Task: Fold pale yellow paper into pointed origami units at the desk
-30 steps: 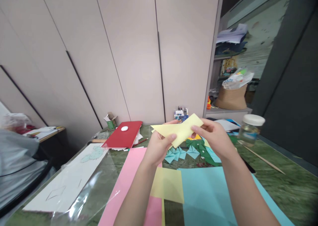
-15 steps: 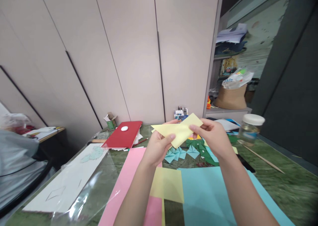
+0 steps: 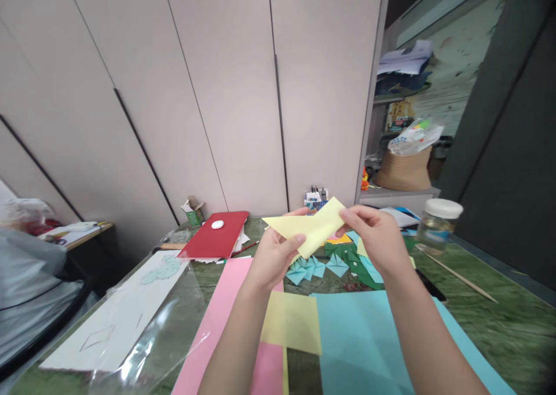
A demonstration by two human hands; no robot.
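Note:
A folded sheet of pale yellow paper [image 3: 315, 230] is held up above the table between my hands. My left hand [image 3: 274, 253] pinches its lower left part, thumb on the near face and fingers behind it. At the paper's right edge, my right hand [image 3: 373, 233] is closed with thumb and forefinger on the border. Below lie a yellow paper sheet [image 3: 299, 322], a pink sheet [image 3: 226, 302] and light blue sheets [image 3: 360, 337]. Several folded blue paper pieces [image 3: 336, 265] rest just behind my hands, beside dark green paper [image 3: 362, 272].
On the left are a red folder [image 3: 215, 238] with a white disc and a white board [image 3: 117, 308] partly under clear plastic. A lidded jar [image 3: 436, 227], a wooden stick [image 3: 463, 276] and a dark phone-like object [image 3: 430, 285] sit on the right. Tall cabinet doors [image 3: 226, 94] stand behind.
My right hand has shifted slightly right, its thumb moving from the face of the yellow paper to its edge. The paper has turned or shifted a little left; my left hand keeps its grip.

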